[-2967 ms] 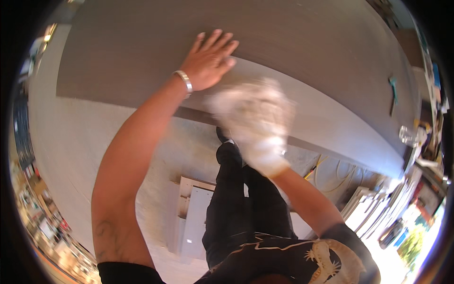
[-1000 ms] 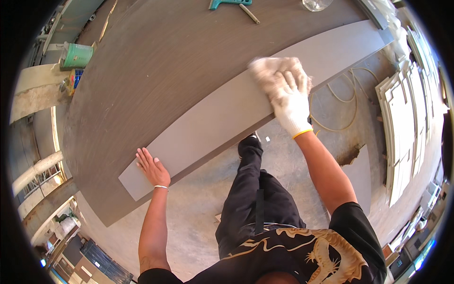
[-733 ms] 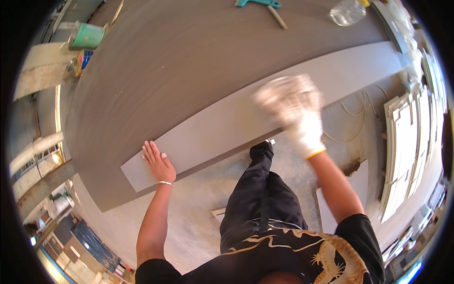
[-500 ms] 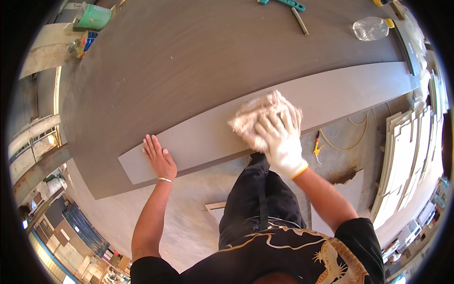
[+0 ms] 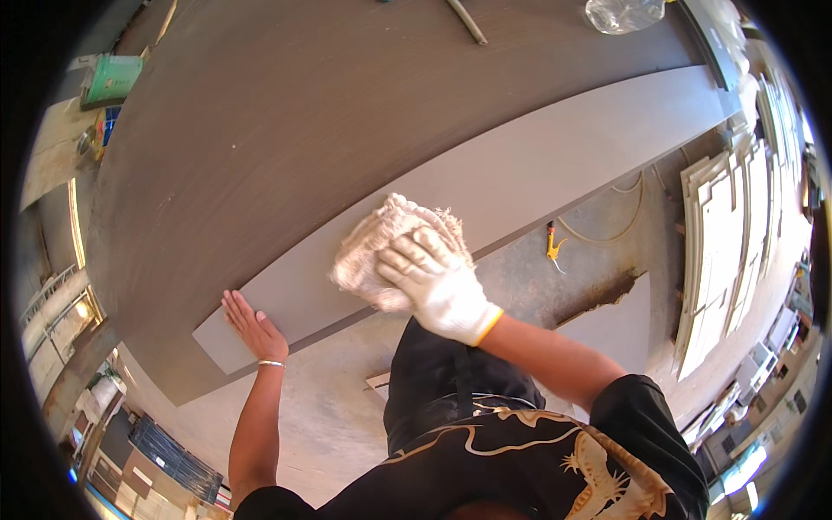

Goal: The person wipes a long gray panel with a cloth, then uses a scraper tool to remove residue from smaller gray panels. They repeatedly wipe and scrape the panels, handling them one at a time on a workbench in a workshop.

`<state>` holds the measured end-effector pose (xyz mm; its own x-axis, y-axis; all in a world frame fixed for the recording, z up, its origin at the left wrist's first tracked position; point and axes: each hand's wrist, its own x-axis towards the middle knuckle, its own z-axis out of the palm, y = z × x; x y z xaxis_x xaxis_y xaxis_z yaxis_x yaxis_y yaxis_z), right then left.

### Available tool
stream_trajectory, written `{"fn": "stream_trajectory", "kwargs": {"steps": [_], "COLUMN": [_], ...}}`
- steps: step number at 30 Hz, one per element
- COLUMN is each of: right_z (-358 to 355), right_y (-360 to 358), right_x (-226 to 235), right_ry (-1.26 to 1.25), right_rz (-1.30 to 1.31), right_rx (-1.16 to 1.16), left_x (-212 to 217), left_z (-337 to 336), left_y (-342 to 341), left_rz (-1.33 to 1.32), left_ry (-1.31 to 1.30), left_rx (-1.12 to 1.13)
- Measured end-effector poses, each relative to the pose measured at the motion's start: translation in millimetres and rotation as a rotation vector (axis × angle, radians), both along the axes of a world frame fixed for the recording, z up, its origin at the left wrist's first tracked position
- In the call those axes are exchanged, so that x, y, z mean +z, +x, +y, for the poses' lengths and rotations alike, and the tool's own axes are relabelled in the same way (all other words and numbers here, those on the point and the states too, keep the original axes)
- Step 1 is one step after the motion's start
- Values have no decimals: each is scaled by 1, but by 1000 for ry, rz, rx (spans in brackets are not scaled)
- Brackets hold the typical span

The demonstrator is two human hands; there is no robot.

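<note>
A long light-grey panel (image 5: 572, 147) lies along the near edge of a brown-grey worktable (image 5: 199, 182). Close to its left end, my bare left hand (image 5: 256, 328) rests flat on it, fingers stretched out. My right hand (image 5: 440, 290), in a white knit glove with a yellow cuff, presses a bunched beige cloth rag (image 5: 368, 251) onto the panel's surface. The glove covers part of the rag, and its fingers are bent over it.
Far on the table are a clear plastic bottle (image 5: 622, 12) and a short grey rod (image 5: 468, 22). A yellow air blow gun (image 5: 555, 249) with a hose hangs or lies beyond the near edge. Stacked white boards (image 5: 719, 251) stand at right; a green bucket (image 5: 114, 80) is at far left.
My right hand has swept the rag leftward along the panel, nearer my left hand. The view has turned and shifted, while my left hand stays by the panel's left end.
</note>
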<state>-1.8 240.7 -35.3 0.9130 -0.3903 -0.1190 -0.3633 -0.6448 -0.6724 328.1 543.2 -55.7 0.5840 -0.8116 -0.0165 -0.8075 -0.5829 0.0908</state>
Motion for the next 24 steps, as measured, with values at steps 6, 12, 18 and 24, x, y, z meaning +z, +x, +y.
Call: {"fn": "stream_trajectory", "kwargs": {"steps": [6, 12, 18, 24], "right_z": [-155, 0, -81, -197], "right_y": [-80, -18, -97, -184], "right_x": [19, -1, -10, -13], "right_ry": [-485, -202, -448, -504], "right_rz": [258, -113, 157, 202], "right_rx": [-479, -233, -205, -693], "left_x": [-1, 12, 36, 14], "left_z": [5, -5, -117, -214], "left_y": [-1, -2, -108, -219], "left_rz": [5, -22, 139, 243], "left_ry": [51, 164, -55, -219], "left_rx": [23, 64, -368, -452]}}
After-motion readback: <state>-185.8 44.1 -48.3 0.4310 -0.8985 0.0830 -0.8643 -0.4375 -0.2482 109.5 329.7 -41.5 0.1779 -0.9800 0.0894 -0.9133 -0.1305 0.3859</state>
